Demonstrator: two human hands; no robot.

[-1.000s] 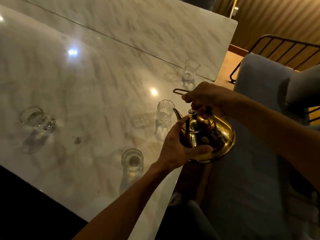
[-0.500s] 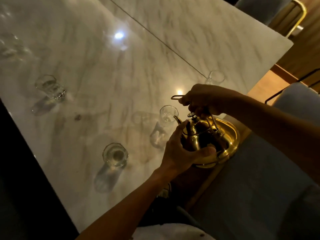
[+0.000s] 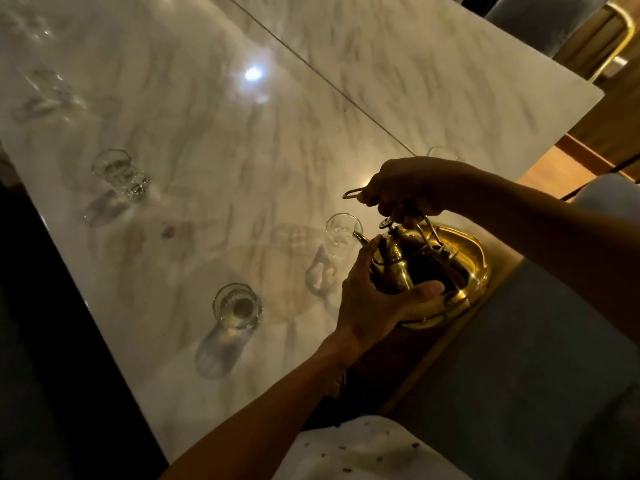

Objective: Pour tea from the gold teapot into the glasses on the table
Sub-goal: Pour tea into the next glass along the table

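The gold teapot (image 3: 460,268) hangs at the right edge of the marble table (image 3: 242,161), tilted with its spout toward a clear glass (image 3: 341,230). My right hand (image 3: 412,185) grips the wire handle from above. My left hand (image 3: 374,299) cups the pot's body from the near side. Whether tea is flowing cannot be made out. A second glass (image 3: 239,306) stands near the front edge, a third glass (image 3: 119,174) to the left. A further glass (image 3: 441,153) peeks out behind my right wrist.
More glassware (image 3: 45,95) lies blurred at the far left. A seam (image 3: 311,71) splits the tabletop. A grey upholstered seat (image 3: 536,358) is right of the table, another chair with a gold frame (image 3: 616,36) at the top right. White cloth (image 3: 363,448) covers my lap.
The view has swung left, so the table and glasses sit further right in frame. Both hands keep their hold on the teapot beside the same glass.
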